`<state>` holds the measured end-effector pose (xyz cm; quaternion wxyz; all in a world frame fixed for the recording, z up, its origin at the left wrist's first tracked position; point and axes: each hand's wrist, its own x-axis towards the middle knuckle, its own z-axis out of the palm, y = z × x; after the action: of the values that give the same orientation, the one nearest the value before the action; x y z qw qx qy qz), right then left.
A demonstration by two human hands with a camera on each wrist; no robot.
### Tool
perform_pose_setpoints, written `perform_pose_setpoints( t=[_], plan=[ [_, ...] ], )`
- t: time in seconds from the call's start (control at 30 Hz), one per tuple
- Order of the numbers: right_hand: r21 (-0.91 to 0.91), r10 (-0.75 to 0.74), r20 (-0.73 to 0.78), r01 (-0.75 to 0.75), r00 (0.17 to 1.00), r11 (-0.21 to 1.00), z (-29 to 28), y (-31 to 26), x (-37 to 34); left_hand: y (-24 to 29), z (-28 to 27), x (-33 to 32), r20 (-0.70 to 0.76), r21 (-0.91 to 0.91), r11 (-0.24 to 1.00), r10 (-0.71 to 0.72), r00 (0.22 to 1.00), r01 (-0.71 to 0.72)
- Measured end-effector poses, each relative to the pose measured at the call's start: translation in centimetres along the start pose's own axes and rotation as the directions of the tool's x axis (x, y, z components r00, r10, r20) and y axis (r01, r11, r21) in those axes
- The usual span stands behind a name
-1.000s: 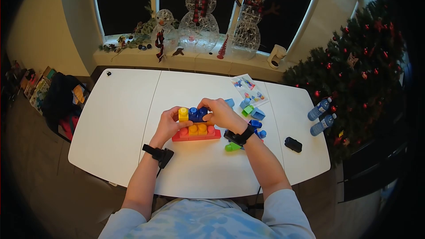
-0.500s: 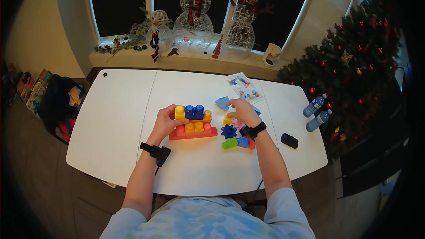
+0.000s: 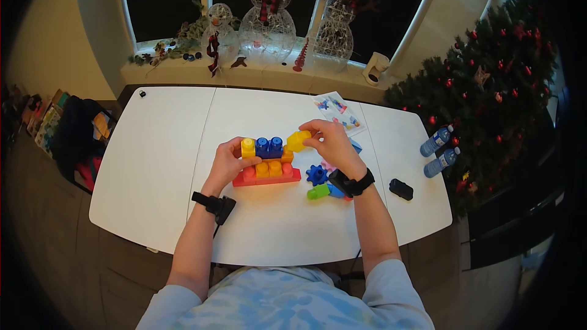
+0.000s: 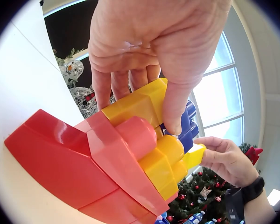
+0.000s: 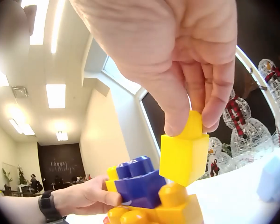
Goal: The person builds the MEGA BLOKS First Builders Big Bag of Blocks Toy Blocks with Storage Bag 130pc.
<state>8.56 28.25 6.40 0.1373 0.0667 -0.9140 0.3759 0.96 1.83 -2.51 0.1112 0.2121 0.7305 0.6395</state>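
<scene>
My right hand [image 3: 333, 146] pinches a yellow block [image 5: 182, 156] by its stud, between thumb and fingers. The block hangs beside the blue blocks [image 5: 137, 186], close over the right stud of an orange block [image 5: 179, 210]. On the left, my left hand [image 3: 225, 162] grips the end of the stack, thumb in front and fingers behind. Along the stack's top, a yellow block [image 3: 247, 147] stands left of the blue ones. Lower down are pink and orange studs, over a long red base [image 4: 51, 158] on the table.
Right of the stack lie a dark blue gear-shaped piece [image 3: 317, 175], a green block [image 3: 318, 192] and other loose blocks. A picture sheet [image 3: 336, 110] is at the table's back. Farther right are a black object [image 3: 401, 189] and two water bottles [image 3: 437, 142].
My right hand left the stack, reached to the loose blocks on the right, and came back with the yellow block. My left hand stays on the stack.
</scene>
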Motion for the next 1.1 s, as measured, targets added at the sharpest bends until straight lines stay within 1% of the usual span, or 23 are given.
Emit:
perform_pose_setpoints(
  t=[0.03, 0.07, 0.1, 0.17, 0.2, 0.33, 0.43, 0.5, 0.73, 0.83, 0.9, 0.93, 1.0, 1.03, 1.1],
  plan=[
    [-0.010, -0.050, 0.035, 0.050, 0.998, 0.999, 0.2, -0.7, 0.1, 0.1, 0.0, 0.0, -0.008, 0.014, 1.000, -0.003, 1.000, 0.003],
    [-0.029, -0.032, 0.070, 0.034, 0.997, 0.999, 0.5, -1.1, 0.3, 0.1, 0.1, 0.0, -0.004, 0.013, 1.000, -0.006, 1.000, 0.006],
    [-0.029, -0.026, 0.070, 0.029, 0.997, 0.999, 0.9, -1.2, 0.6, 0.1, 0.1, 0.0, -0.011, 0.017, 1.000, -0.009, 1.000, 0.009],
    [-0.149, -0.126, 0.096, 0.139, 0.987, 0.979, 1.6, -0.7, 0.8, -0.2, 0.1, 0.0, -0.009, 0.020, 1.000, -0.014, 1.000, 0.014],
    [-0.113, -0.154, 0.063, 0.161, 0.986, 0.981, 2.4, 0.0, 0.9, -0.4, 0.1, 0.1, -0.007, 0.014, 1.000, -0.008, 1.000, 0.008],
    [-0.112, -0.143, 0.084, 0.152, 0.986, 0.982, 2.8, -0.5, 1.0, -0.5, 0.0, 0.2, 0.003, -0.023, 1.000, 0.006, 1.000, -0.006],
    [-0.171, -0.106, 0.115, 0.125, 0.988, 0.977, 3.2, -0.8, 1.0, -0.3, 0.0, 0.1, 0.004, -0.003, 1.000, 0.013, 1.000, -0.013],
    [-0.188, -0.141, 0.093, 0.156, 0.986, 0.970, 3.4, -0.8, 0.9, -0.5, 0.0, 0.2, 0.006, -0.016, 1.000, 0.012, 1.000, -0.012],
    [-0.229, -0.187, 0.057, 0.196, 0.981, 0.954, 4.0, -0.5, 0.5, -0.6, 0.0, 0.2, 0.015, -0.069, 0.998, 0.003, 1.000, -0.002],
    [-0.218, -0.193, 0.040, 0.197, 0.980, 0.956, 4.2, -0.1, 0.5, -0.3, 0.0, 0.1, 0.009, -0.034, 0.999, 0.010, 1.000, -0.010],
    [-0.248, -0.232, 0.032, 0.233, 0.972, 0.940, 4.3, 0.1, 0.3, -0.4, 0.0, 0.3, 0.007, -0.029, 0.999, 0.013, 1.000, -0.012],
    [-0.250, -0.232, 0.031, 0.232, 0.972, 0.940, 4.0, -0.2, 0.4, -0.3, 0.0, 0.3, 0.006, -0.025, 1.000, 0.013, 1.000, -0.012],
    [-0.234, -0.130, 0.106, 0.152, 0.986, 0.960, 3.3, -0.5, 0.4, -0.4, 0.0, 0.2, 0.011, -0.015, 1.000, 0.008, 1.000, -0.008],
    [-0.233, -0.124, 0.097, 0.144, 0.987, 0.962, 2.7, -0.8, 0.1, -0.3, -0.1, 0.4, 0.011, -0.003, 1.000, 0.007, 1.000, -0.007],
    [-0.075, -0.067, -0.072, 0.061, 0.995, 0.995, 0.7, -0.8, -0.9, -0.2, 0.0, 0.5, 0.012, 0.007, 1.000, 0.001, 1.000, -0.001]
  ],
)
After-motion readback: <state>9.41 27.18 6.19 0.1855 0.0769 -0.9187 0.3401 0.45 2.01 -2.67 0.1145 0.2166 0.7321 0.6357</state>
